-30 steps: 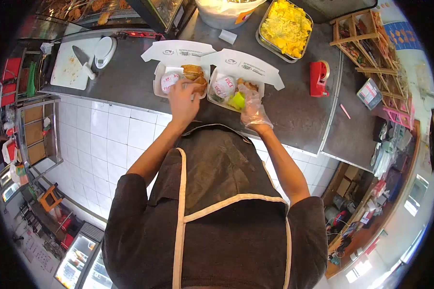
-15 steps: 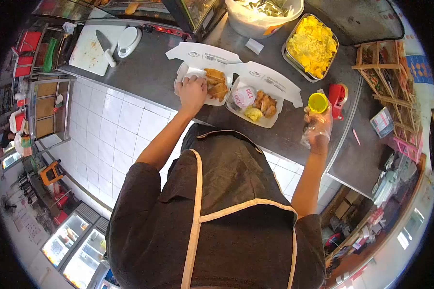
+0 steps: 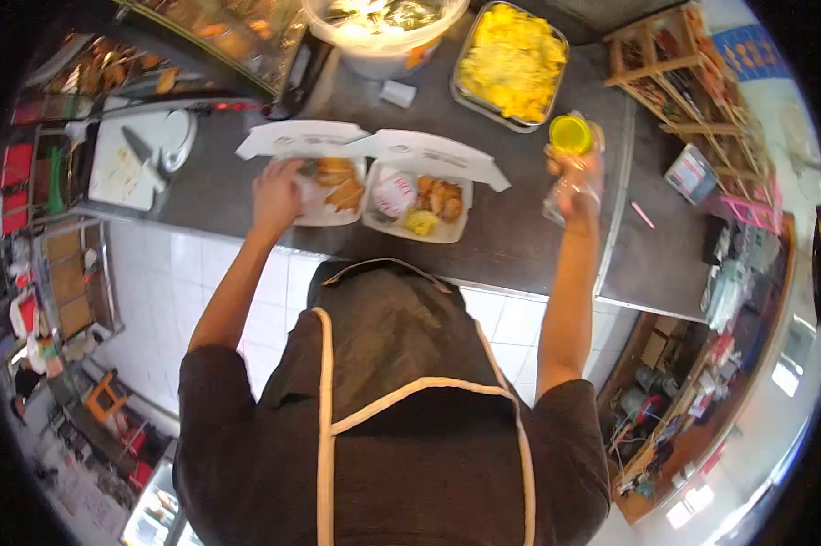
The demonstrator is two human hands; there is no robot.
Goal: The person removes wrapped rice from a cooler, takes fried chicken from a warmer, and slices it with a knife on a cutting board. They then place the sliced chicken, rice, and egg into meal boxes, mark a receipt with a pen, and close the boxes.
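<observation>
My right hand (image 3: 574, 177), in a clear plastic glove, holds a small yellow-green cup (image 3: 570, 135) just below the metal tray of yellow food (image 3: 512, 62). At the left lunch box (image 3: 324, 217), my bare left hand (image 3: 278, 191) is over the left side, its fingers blurred, and I cannot make out what they hold. Brown fried pieces (image 3: 339, 187) lie in that box. Beside it, the open right box (image 3: 420, 229) contains a round white packet with red print (image 3: 395, 194), browned meat pieces (image 3: 440, 197) and a small yellow heap (image 3: 421, 222).
A large white tub (image 3: 383, 45) stands at the back, with a small white piece (image 3: 399, 93) in front. At left, a knife (image 3: 139, 147) lies on a white board (image 3: 110, 173) beside a round scale. Wooden racks (image 3: 693, 91) and a pink stick (image 3: 643, 215) are at right.
My right hand has moved away from the right box, carrying the cup toward the yellow food tray. My left hand has shifted to the left box's left side. The camera view has shifted too.
</observation>
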